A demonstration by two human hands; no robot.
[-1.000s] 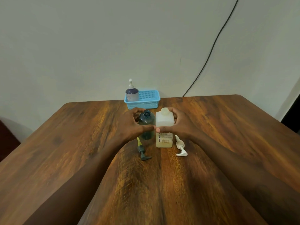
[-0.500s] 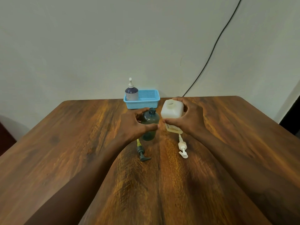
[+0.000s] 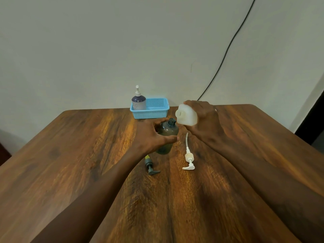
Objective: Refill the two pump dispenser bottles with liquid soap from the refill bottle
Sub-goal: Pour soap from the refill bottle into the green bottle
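A dark green dispenser bottle [image 3: 168, 133] stands upright on the table with its neck open; my left hand [image 3: 150, 137] is wrapped around its body. My right hand [image 3: 204, 118] holds the white square bottle [image 3: 186, 115] in the air, tipped to the left, its open mouth close to the green bottle's neck. No liquid is visible between them. The dark pump head [image 3: 151, 166] lies on the table in front of the green bottle. The white pump head [image 3: 189, 157] with its tube lies to the right of it.
A blue plastic basket [image 3: 154, 111] sits at the table's far edge against the wall, with a purple pump bottle [image 3: 138, 101] standing in its left end. A black cable [image 3: 226, 51] runs down the wall at the right. The wooden table [image 3: 70, 163] spreads wide around.
My right hand lifted the white bottle off the table and tipped it leftward toward the green bottle's neck. My left hand stayed on the green bottle.
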